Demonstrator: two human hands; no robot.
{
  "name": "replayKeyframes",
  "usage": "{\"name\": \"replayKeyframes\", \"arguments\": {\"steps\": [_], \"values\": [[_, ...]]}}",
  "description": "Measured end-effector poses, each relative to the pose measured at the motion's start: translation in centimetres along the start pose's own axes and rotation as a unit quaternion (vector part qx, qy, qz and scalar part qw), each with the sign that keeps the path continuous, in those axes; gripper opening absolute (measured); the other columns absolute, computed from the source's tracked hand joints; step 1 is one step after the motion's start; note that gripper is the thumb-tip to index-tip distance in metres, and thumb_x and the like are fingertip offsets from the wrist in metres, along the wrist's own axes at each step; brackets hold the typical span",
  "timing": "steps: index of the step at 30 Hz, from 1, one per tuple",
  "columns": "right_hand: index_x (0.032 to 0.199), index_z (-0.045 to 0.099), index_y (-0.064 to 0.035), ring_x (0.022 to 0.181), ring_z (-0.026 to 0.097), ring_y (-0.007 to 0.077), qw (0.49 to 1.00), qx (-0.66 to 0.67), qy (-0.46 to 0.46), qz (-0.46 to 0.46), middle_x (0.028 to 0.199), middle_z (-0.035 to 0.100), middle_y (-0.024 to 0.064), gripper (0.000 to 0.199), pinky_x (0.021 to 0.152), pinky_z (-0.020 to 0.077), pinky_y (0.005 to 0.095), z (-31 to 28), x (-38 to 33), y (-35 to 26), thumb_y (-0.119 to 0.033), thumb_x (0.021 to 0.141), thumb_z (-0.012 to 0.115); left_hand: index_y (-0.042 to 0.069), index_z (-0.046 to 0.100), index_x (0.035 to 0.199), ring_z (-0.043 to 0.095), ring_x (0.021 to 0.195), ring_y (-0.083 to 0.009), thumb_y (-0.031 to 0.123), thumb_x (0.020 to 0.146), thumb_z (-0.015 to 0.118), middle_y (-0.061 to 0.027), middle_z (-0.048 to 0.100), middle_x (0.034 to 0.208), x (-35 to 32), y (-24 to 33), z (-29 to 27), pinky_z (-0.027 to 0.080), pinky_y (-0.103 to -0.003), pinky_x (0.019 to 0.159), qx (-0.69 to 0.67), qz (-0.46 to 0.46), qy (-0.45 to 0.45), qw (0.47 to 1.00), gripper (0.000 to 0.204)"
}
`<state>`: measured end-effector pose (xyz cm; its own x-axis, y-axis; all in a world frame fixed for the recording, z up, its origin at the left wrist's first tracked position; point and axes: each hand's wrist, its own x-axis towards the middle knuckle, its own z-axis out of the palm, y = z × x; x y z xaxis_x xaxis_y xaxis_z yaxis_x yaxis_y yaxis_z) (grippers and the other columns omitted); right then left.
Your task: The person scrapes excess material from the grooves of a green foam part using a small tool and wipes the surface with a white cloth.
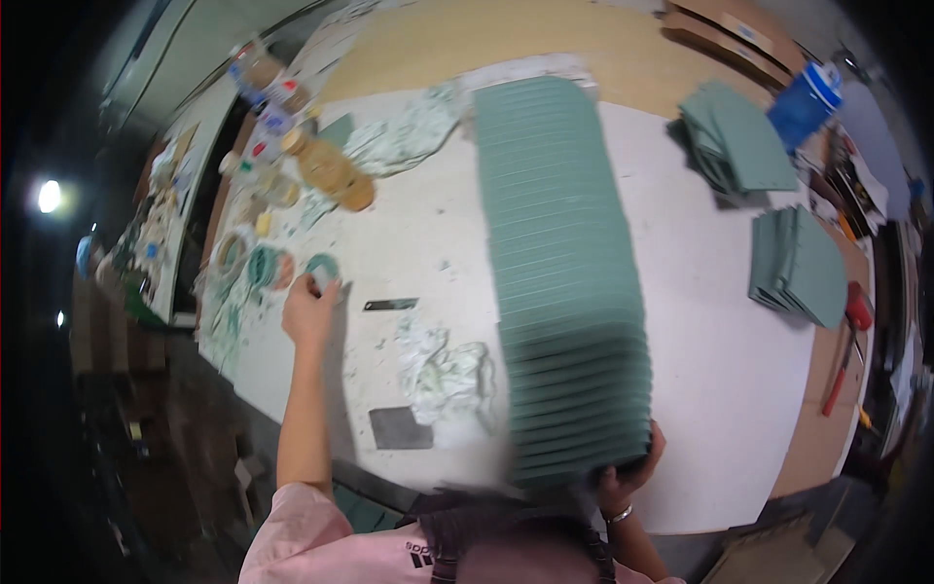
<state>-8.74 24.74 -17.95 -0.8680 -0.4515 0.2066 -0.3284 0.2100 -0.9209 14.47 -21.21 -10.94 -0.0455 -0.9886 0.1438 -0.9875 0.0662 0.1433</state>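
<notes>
Left hand point(309, 310) reaches out at 9 o'clock, fingers closed around a small green-rimmed round lid point(322, 266); right hand point(630, 469) at 5 o'clock grips the near end of a long fanned row of green tiles point(564, 263) running toward 12; crumpled stained rag point(443, 368) just left of the row; amber bottles point(326, 167) at 10; two smaller green tile stacks point(769, 195) at 2 on the white tabletop point(725, 370).

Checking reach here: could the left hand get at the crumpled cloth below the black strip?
Probably yes. The left hand rests by a small round green lid, and only bare white table lies between it and the crumpled cloth.
</notes>
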Motion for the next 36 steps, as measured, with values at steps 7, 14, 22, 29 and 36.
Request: {"name": "replayKeyframes", "arguments": {"steps": [7, 14, 22, 29, 36], "values": [[0.141, 0.044, 0.0039, 0.124, 0.051, 0.0364, 0.996, 0.024, -0.075, 0.03, 0.137, 0.049, 0.0225, 0.088, 0.106, 0.0408, 0.0462, -2.3, 2.6, -2.2, -0.047, 0.077, 0.076, 0.001, 0.068, 0.115, 0.065, 0.082, -0.0208, 0.014, 0.087, 0.069, -0.0082, 0.068, 0.093, 1.2, 3.0, -0.8, 0.052, -0.033, 0.079, -0.223, 0.114, 0.027, 0.968, 0.031], [0.151, 0.039, -0.0017, 0.146, 0.035, 0.0292, 0.955, 0.218, -0.156, 0.124, 0.156, 0.039, 0.0148, 0.086, 0.117, 0.0286, 0.0428, -3.9, 11.6, -3.0, -0.05, 0.087, 0.069, 0.0, 0.064, 0.125, 0.061, 0.106, -0.022, -0.002, 0.089, 0.06, -0.0127, 0.063, 0.115, -0.1, 22.2, -8.2, 0.047, -0.031, 0.094, -0.281, 0.471, -0.126, 0.827, 0.036], [0.153, 0.035, -0.0014, 0.142, 0.04, 0.0323, 0.943, 0.15, -0.296, 0.037, 0.149, 0.046, 0.0209, 0.059, 0.118, 0.0304, 0.0376, 5.1, 23.2, 0.7, -0.025, 0.101, 0.05, 0.005, 0.07, 0.12, 0.059, 0.098, -0.0293, -0.007, 0.08, 0.067, -0.0111, 0.063, 0.103, -6.1, 37.2, -5.7, 0.049, -0.037, 0.087, -0.14, 0.705, -0.158, 0.677, 0.042], [0.15, 0.042, -0.0041, 0.113, 0.055, 0.0332, 0.954, 0.095, -0.285, -0.02, 0.118, 0.06, 0.0181, 0.055, 0.101, 0.042, 0.0394, 7.3, 25.5, 2.6, -0.033, 0.103, 0.044, 0.004, 0.073, 0.113, 0.06, 0.093, -0.0288, -0.003, 0.079, 0.068, -0.0096, 0.063, 0.096, -3.4, 36.2, -8.4, 0.05, -0.038, 0.083, -0.031, 0.734, -0.151, 0.662, 0.035], [0.151, 0.041, -0.0061, 0.097, 0.055, 0.0311, 0.956, 0.041, -0.283, -0.057, 0.097, 0.058, 0.0142, 0.057, 0.093, 0.0446, 0.0393, 7.6, 25.5, 3.0, -0.036, 0.103, 0.04, 0.005, 0.073, 0.114, 0.059, 0.097, -0.0284, -0.002, 0.08, 0.068, -0.0091, 0.062, 0.098, -5.3, 39.8, -5.7, 0.05, -0.037, 0.083, -0.049, 0.759, -0.15, 0.632, 0.035]]}}
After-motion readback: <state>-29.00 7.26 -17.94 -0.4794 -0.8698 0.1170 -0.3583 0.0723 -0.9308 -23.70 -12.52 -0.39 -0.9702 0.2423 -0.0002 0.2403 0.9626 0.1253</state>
